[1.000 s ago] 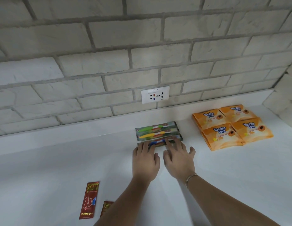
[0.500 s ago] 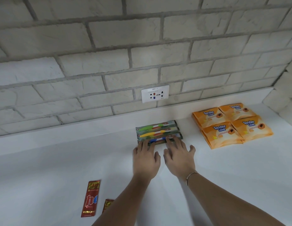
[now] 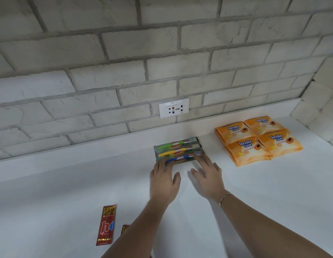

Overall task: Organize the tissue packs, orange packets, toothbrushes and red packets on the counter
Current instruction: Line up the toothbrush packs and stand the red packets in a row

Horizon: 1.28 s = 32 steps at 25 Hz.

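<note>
Three packaged toothbrushes [image 3: 177, 149] lie side by side near the wall, with green, yellow and blue handles. My left hand [image 3: 164, 180] has its straight fingers touching the left end of the nearest pack. My right hand [image 3: 207, 174] lies flat with its fingertips on that pack's right end. Several orange packets [image 3: 257, 139] form a neat block at the right. One red packet [image 3: 106, 225] lies at the lower left, and a second red packet [image 3: 124, 229] peeks out beside my left forearm, mostly hidden.
The white counter [image 3: 50, 192] runs along a grey brick wall with a raised white ledge [image 3: 87, 148]. A wall socket [image 3: 174, 108] sits above the toothbrushes. The wall turns a corner at the far right [image 3: 322, 108].
My hands have spread slightly apart along the nearest toothbrush pack. The view has shifted a little; the packs have barely moved.
</note>
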Each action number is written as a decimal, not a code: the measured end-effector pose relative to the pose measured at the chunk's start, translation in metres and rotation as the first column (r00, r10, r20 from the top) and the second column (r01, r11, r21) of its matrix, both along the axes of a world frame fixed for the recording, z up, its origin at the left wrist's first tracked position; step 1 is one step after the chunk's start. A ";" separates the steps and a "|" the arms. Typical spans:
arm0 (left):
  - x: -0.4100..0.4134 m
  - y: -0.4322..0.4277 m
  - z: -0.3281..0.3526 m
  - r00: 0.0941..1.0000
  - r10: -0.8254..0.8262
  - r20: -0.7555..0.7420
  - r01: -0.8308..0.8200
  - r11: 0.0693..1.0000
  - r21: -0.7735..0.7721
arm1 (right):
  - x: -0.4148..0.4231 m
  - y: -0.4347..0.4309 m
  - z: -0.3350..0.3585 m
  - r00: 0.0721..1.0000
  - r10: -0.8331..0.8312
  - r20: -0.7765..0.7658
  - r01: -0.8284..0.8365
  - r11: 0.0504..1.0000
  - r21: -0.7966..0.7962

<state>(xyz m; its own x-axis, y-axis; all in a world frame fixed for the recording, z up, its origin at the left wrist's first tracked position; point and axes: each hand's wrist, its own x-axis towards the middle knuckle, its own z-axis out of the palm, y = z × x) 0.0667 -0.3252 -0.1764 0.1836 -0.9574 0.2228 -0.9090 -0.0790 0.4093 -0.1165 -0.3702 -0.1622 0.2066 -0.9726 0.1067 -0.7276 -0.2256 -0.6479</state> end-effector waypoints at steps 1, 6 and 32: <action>0.002 0.002 0.000 0.995 0.009 -0.096 -0.009 1.000 0.001 | -0.006 0.003 -0.001 0.993 -0.006 0.116 0.005 1.000 0.012; 0.004 0.039 0.019 0.784 0.125 -0.607 -0.084 0.992 0.097 | -0.019 0.038 -0.008 0.957 -0.097 0.274 0.052 0.984 0.169; 0.130 0.226 -0.005 0.953 0.299 0.056 -0.303 0.951 0.070 | 0.052 0.181 -0.007 0.813 0.532 -0.239 -0.569 0.813 -0.126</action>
